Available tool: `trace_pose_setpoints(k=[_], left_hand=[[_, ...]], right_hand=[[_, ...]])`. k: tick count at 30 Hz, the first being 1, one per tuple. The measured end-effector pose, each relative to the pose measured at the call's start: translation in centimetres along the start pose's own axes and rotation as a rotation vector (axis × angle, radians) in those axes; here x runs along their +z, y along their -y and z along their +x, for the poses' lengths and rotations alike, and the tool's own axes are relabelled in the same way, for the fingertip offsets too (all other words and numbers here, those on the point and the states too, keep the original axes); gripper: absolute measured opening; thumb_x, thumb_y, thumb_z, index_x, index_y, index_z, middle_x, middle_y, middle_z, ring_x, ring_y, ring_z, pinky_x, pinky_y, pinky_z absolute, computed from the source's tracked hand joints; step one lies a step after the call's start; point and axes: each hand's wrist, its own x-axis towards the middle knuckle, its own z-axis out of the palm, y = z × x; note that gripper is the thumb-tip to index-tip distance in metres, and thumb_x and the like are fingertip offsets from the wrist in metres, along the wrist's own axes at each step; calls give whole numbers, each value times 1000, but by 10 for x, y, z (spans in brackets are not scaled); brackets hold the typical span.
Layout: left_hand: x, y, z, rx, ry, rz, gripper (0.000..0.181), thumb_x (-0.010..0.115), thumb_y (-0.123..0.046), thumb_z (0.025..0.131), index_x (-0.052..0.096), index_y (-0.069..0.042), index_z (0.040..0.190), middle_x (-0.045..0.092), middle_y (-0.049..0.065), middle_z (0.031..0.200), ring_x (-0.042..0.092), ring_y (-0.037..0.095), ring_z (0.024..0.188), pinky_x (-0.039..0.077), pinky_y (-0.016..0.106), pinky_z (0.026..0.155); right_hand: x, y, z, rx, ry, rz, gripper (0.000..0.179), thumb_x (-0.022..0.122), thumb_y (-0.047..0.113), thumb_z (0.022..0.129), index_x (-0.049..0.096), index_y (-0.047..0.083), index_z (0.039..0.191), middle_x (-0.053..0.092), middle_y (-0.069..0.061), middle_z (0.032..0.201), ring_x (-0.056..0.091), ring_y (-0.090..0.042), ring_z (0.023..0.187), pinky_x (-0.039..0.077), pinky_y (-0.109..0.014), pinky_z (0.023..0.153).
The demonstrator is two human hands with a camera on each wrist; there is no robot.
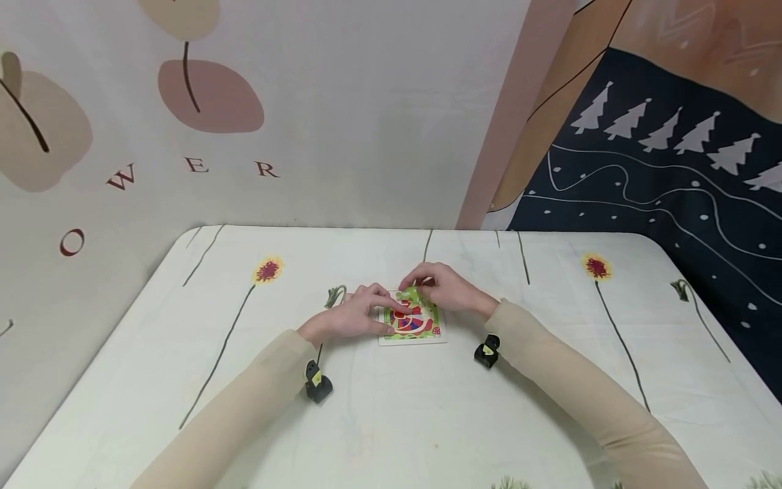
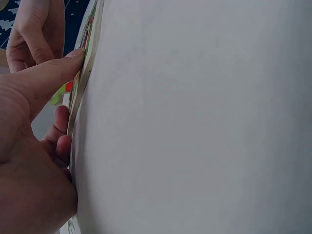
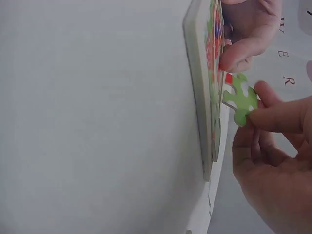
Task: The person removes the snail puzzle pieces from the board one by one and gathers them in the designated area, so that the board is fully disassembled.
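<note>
A small jigsaw puzzle point(image 1: 418, 330) in a pale tray point(image 1: 413, 342) lies flat on the table, with green, red and blue printing. Thumb and fingers of my right hand point(image 1: 451, 288) pinch a green puzzle piece point(image 3: 245, 100) with white patches and a bit of red. In the right wrist view the piece is tilted up over the far part of the puzzle. My left hand point(image 1: 356, 316) rests at the puzzle's left side, one finger stretched across its face and the thumb point(image 2: 68, 63) on its near left part. Its other fingers lie partly hidden beside the tray.
The table is covered by a white cloth point(image 1: 391, 421) printed with long-stemmed flowers. Behind it hangs a pale backdrop point(image 1: 366, 136) with lettering, and a dark cloth point(image 1: 647, 176) with white trees is at the right. Each wrist carries a small black camera point(image 1: 318, 384).
</note>
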Motion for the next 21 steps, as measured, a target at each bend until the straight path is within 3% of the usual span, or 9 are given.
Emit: trace_pose_setpoints(k=[7,16,21], left_hand=[[0,-1,1,0,3,17,45,76,-25,91,70,-22,136,50,6,132,40,28,119,25,56,105],[-1,-1,2,-6,-4,17,44,77,-24,90,71,-22,135,51,7,131,41,28,120,29,54,103],[1,-3,2,6,-20,11,45,77,-20,88,72,-20,133,53,9,128,41,29,115,33,49,98]], right_hand=[[-9,-1,-5,34,-68,56,34,47,-12,98,73,-2,118,70,-15,122,61,-30,118,47,-45,104],[-22,1,-23,26,-120,63,31,50,-11,98,72,-6,119,69,-19,124,62,-30,112,47,-47,103],[-30,1,-33,90,-145,62,30,51,-9,99,72,-3,120,69,-18,124,61,-29,109,49,-36,92]])
